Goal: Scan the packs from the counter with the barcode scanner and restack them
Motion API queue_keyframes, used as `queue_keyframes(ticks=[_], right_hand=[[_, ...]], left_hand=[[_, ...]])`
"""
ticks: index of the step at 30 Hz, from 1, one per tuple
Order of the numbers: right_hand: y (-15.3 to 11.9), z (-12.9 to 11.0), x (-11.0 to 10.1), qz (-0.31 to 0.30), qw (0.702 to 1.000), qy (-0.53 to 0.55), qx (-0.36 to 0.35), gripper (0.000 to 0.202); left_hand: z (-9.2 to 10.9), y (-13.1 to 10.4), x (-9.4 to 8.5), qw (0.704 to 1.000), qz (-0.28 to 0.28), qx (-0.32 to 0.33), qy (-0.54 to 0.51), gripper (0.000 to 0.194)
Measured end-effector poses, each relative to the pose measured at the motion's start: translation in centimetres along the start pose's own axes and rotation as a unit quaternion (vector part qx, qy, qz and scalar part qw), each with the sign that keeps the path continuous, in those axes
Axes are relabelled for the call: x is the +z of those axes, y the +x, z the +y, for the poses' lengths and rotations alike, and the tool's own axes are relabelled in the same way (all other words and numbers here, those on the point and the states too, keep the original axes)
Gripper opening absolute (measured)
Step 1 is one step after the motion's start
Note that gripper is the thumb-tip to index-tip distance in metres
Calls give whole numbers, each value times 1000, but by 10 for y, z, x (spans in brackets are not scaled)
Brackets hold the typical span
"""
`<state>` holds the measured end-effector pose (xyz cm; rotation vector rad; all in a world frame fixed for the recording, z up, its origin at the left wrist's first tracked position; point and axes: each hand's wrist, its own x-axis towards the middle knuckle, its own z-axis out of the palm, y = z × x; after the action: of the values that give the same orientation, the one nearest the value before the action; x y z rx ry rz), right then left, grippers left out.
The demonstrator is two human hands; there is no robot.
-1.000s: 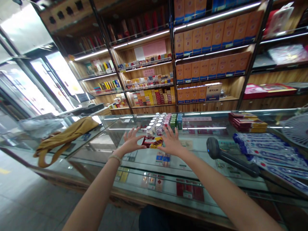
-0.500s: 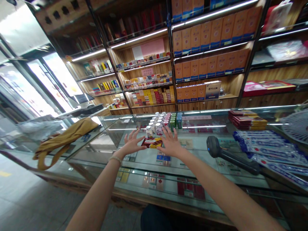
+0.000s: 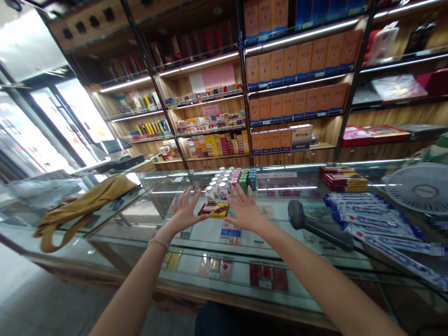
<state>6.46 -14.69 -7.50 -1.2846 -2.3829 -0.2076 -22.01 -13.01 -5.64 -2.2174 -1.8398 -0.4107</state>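
A red and yellow chocolate packet (image 3: 214,210) lies flat on the glass counter between my two hands. My left hand (image 3: 184,212) is spread just left of it, thumb pointing at the packet's near left corner. On the other side, my right hand (image 3: 244,210) has its fingers fanned out, with the thumb near the packet's right end. Neither hand holds anything. Right behind the packet stand rows of small white-capped jars (image 3: 223,188), with green containers (image 3: 244,178) and blue ones (image 3: 253,179) beside them.
A black barcode scanner (image 3: 320,227) lies right of my right forearm. Beyond it are blue-and-white packets (image 3: 371,219), a stack of red and yellow packets (image 3: 343,178) and a fan (image 3: 420,189). A mustard apron-like cloth (image 3: 84,203) lies at left. Stocked shelves line the back.
My hands have drawn slightly apart from the chocolate packet, fingers still spread. The whole view has shifted a little, so things appear further left and slightly lower.
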Motion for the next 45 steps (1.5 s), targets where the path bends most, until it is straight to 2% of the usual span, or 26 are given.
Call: queue_keyframes(ticks=[3,7,9,12,16,23,34,42,45], right_hand=[[-7,7,-14,9,1000,-10,1,82],[-20,17,-38,31,999,-36,3,78],[-28,24,-51,40,998,-48,2,76],[-42,35,-67,46,997,-60,6,74],[-60,53,-80,41,996,-71,30,73],[-91,81,-95,49,993,-86,61,70],[-164,127,-140,52,978,-132,155,62],[-208,162,-163,40,964,-166,204,57],[-228,171,-173,44,957,-189,215,54]], left_hand=[[16,1,-7,999,39,16,-1,99],[47,3,-21,992,115,48,-14,73],[65,5,-26,987,150,60,-18,68],[92,8,-30,982,171,72,-24,67],[120,11,-30,980,177,92,-22,69],[158,15,-27,978,172,119,-24,65],[234,21,-22,966,180,170,-80,57],[284,27,-19,957,176,202,-112,53],[299,27,-21,952,158,233,-117,51]])
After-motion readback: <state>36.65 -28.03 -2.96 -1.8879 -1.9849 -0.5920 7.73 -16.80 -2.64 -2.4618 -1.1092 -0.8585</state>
